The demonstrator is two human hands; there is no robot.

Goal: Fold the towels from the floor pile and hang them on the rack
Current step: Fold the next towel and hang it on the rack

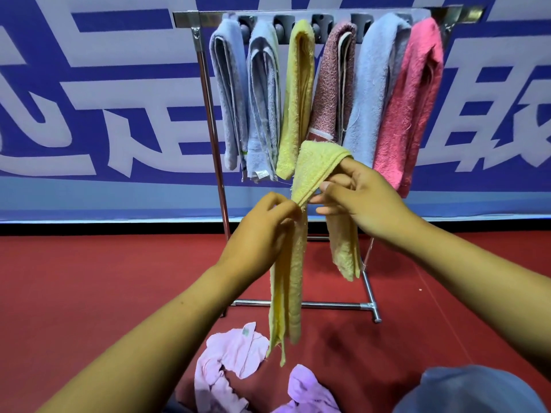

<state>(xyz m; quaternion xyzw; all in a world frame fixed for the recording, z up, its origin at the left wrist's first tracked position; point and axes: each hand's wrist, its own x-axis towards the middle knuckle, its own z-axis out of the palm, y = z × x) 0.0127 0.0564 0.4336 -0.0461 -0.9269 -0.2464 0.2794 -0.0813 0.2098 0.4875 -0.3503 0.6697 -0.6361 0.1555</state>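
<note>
I hold a yellow towel (287,281) up in front of the rack (208,114). My left hand (259,234) pinches its edge at the middle, and a long strip hangs down from there. My right hand (357,201) grips the upper fold, with fingers tucked under the cloth and a shorter end hanging below it. On the rack's top bar hang several folded towels: two pale blue (229,93), one yellow (298,96), one speckled red (331,84), one light blue (372,84) and one pink (411,108). On the floor lie a pink towel (226,362) and a lilac one (307,389).
The rack's steel base bar (334,305) rests on a red floor (89,278). A blue and white banner wall (104,99) stands behind the rack. A blue-grey cloth shape (477,391) fills the bottom right corner.
</note>
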